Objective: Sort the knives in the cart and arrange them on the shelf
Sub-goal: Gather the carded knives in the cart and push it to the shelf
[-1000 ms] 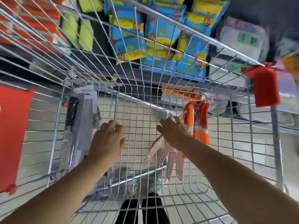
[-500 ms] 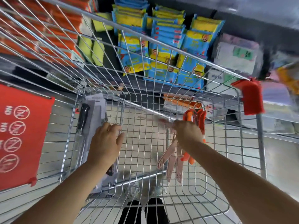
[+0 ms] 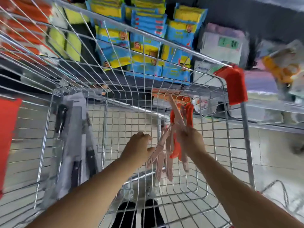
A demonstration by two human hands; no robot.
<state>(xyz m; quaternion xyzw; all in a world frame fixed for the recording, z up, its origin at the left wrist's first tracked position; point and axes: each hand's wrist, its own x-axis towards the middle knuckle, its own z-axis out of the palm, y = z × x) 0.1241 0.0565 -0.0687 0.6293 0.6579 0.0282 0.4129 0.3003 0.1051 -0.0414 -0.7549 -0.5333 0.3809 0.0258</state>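
The right hand (image 3: 191,141) is low inside the wire cart (image 3: 205,56), near its right wall. Its fingers are curled together round a bunch of pink knives (image 3: 162,159). Most of them hang below the fist and fan out down and to the left, while one sticks up past the knuckles toward the cart's far wall. The orange knives (image 3: 176,151) lie against the same fist, with one end showing above the hand and the other below it. The blur hides whether the fingers grip them too.

The left hand (image 3: 138,149) is just left of the hanging pink knives. Its fingers are bent and bunched, and its thumb points at the nearest pink handle. I cannot tell whether the thumb touches it or whether the hand holds anything.

Well apart from both hands, black-handled knives (image 3: 89,157) in grey packs lean against the cart's left wall. A red cap (image 3: 234,84) covers the cart's far right corner. Beyond the cart, blue and yellow packets (image 3: 144,46) stand in rows above a dark shelf (image 3: 115,78).
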